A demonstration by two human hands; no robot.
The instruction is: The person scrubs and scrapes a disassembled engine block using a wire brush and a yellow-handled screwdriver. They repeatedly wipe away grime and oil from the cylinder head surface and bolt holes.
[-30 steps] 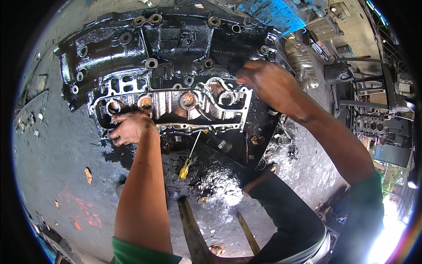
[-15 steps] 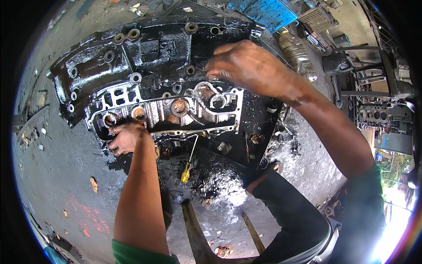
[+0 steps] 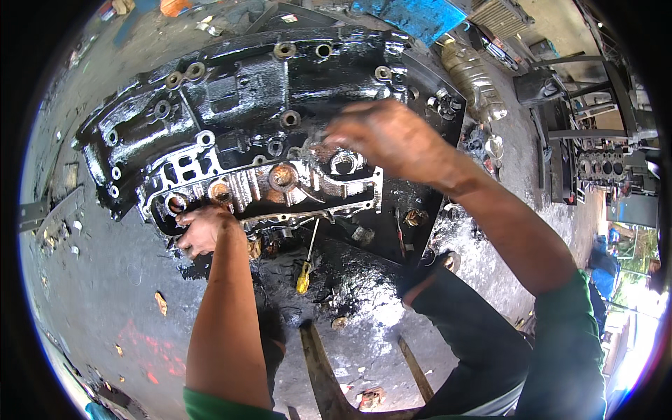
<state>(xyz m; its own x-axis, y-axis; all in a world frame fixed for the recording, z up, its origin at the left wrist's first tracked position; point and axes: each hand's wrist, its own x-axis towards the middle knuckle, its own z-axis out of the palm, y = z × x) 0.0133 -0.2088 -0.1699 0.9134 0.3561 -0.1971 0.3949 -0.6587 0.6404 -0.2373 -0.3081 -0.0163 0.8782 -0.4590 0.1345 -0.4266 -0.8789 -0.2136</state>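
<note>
A silver cast-metal engine cover [image 3: 283, 177] lies with its hollow, oil-stained side facing up. My left hand [image 3: 204, 232] grips its near left edge, with the thumb and fingers curled over the rim. Above the right part of the casting is my right hand [image 3: 392, 136], blurred by motion. Its fingers are drawn together, and a small greyish smear at their tips is too blurred to name. Behind the casting lies a long black, oily engine cover [image 3: 241, 87] with several round bolt holes.
A screwdriver with a yellow handle [image 3: 303, 277] lies near the casting's front edge. On the right is a dark tray [image 3: 392, 241] with small parts. A ribbed metal part [image 3: 472, 80] and a blue panel [image 3: 416, 17] lie farther back. A metal stand [image 3: 581, 133] is at far right.
My right hand has moved nearer, from over the black cover to over the silver casting's right part. My left hand keeps its hold. The whole view has shifted slightly.
</note>
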